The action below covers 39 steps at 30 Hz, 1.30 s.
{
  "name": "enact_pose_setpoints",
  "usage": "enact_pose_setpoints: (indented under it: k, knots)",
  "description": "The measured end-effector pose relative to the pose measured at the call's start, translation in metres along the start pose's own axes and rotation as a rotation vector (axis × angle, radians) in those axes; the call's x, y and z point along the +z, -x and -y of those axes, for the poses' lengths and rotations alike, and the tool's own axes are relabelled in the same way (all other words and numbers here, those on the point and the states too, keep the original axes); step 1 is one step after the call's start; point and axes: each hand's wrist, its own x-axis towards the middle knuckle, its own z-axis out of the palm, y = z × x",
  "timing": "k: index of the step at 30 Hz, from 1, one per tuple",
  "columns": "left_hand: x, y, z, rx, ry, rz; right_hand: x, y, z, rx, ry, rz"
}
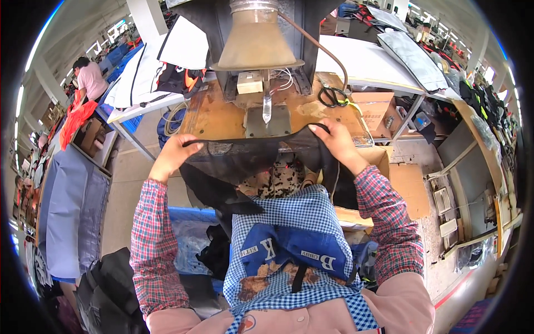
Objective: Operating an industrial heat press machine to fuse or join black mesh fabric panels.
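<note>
A piece of sheer black mesh fabric [239,158] is stretched between my two hands along the front edge of a worn wooden worktop. My left hand [177,155] pinches its left end between thumb and fingers. The right end is pinched in my right hand [338,146]. Below the taut upper edge, the cloth hangs in folds over my lap. Just beyond it stands a machine with a cone-shaped, yellowish cover [256,42]. Its pointed vertical rod [267,108] comes down over a small metal plate [268,123], apart from the fabric.
Black-handled scissors [332,96] lie on the worktop [222,114] at the right. A small box [250,82] sits behind the rod. White panels [356,61] cover side tables. Cardboard boxes [371,108] stand lower right, dark cloth [108,292] lower left. A person in pink [90,79] stands far left.
</note>
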Motion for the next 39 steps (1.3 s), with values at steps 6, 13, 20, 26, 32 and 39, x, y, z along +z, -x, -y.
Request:
enact_pose_setpoints:
  k: [6,13,20,26,32,39]
  knots:
    - [-0.003,-0.042,0.036,-0.012,-0.079,-0.08,0.031,-0.027,0.006,-0.012,0.299,-0.012]
    - [0.008,-0.068,0.065,-0.043,-0.005,-0.123,0.047,-0.043,-0.007,0.009,0.421,-0.001]
    - [0.013,-0.067,0.052,-0.13,0.055,-0.114,0.048,-0.048,-0.015,0.023,0.505,0.014]
    - [0.012,-0.068,0.057,-0.13,0.035,-0.102,0.048,-0.05,-0.015,0.019,0.484,0.027]
    - [0.012,-0.072,0.073,-0.073,0.079,-0.093,0.048,-0.05,-0.016,0.024,0.512,0.038]
    - [0.013,-0.073,0.072,-0.032,0.107,-0.083,0.046,-0.049,-0.017,0.025,0.479,0.021]
